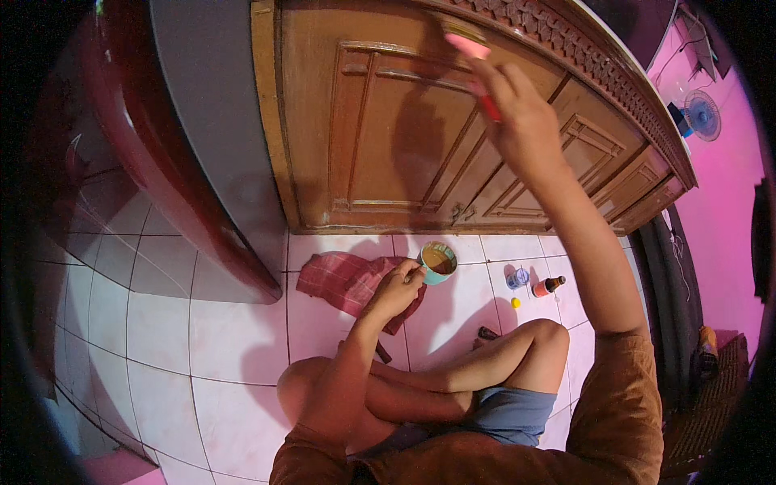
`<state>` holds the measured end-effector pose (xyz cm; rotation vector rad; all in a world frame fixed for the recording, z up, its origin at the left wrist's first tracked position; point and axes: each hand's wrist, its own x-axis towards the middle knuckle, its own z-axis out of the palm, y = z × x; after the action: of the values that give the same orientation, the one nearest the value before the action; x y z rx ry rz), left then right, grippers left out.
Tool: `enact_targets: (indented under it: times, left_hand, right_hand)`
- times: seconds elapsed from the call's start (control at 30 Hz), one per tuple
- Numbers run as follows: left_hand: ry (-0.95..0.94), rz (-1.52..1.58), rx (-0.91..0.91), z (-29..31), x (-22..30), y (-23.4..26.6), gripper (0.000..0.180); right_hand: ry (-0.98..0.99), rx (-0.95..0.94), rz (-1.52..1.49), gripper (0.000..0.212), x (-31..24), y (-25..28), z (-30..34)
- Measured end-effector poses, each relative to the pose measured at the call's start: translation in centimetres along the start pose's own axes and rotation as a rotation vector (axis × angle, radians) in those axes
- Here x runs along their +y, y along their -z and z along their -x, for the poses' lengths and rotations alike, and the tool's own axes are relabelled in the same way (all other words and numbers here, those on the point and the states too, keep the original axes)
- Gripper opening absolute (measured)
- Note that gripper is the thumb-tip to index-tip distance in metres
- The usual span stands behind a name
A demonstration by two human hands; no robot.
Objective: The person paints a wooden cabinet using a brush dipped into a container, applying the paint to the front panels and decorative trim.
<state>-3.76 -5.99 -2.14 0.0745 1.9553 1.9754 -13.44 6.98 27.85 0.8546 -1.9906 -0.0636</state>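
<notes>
My right hand (521, 117) is raised at the upper middle, its fingers closed round the red handle of a paintbrush (467, 44). The brush's bristle end is at the upper part of a brown wooden cabinet (309, 121); whether it touches the wood I cannot tell. Low over the tiled floor, my left hand (398, 291) grips a pale green cup (441, 278) by its side. Brown liquid (437, 259) lies inside the cup, with smears along its inner wall. Beneath that hand a crumpled red checked cloth (335, 279) is spread on the tiles.
A small can (517, 278), a dark bottle (550, 286) with a red label and a yellow cap (516, 303) are on the floor right of the cup. A dark red and grey appliance (190, 145) stands close at left. Far right, a fan (702, 115) is near the pink wall.
</notes>
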Motion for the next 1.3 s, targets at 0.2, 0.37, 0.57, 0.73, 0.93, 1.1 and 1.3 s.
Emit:
enact_targets:
  times: [0.2, 0.37, 0.57, 0.73, 0.93, 1.1, 1.3]
  left_hand:
    - [-0.046, 0.031, -0.020, 0.0, 0.0, -0.5, 0.023]
    - [-0.067, -0.077, 0.038, 0.1, -0.6, -0.2, 0.036]
    - [-0.007, -0.013, -0.017, -0.3, -0.2, -0.4, 0.025]
    - [0.005, 0.041, -0.027, 0.7, 0.2, 0.6, 0.027]
    - [-0.016, 0.060, -0.010, 0.5, 1.2, 0.1, 0.026]
    - [0.005, 0.080, -0.001, 0.5, 0.7, 0.4, 0.024]
    - [0.007, 0.064, 0.001, 0.6, 0.7, 0.3, 0.023]
  right_hand:
    - [-0.282, -0.042, 0.165, 0.042, 3.2, 1.6, 4.5]
    - [-0.488, -0.054, 0.294, 0.038, 2.6, 2.1, 4.6]
    - [-0.360, -0.052, 0.167, 0.051, -1.8, -0.6, 0.3]
    - [-0.095, -0.003, -0.064, 0.048, -5.8, -1.9, -3.3]
    - [-0.065, -0.069, -0.024, 0.052, 1.3, 0.6, 2.3]
    - [-0.232, -0.050, 0.090, 0.041, 7.6, 3.2, 7.4]
    - [-0.364, 0.108, 0.069, 0.036, 8.3, 2.9, 9.4]
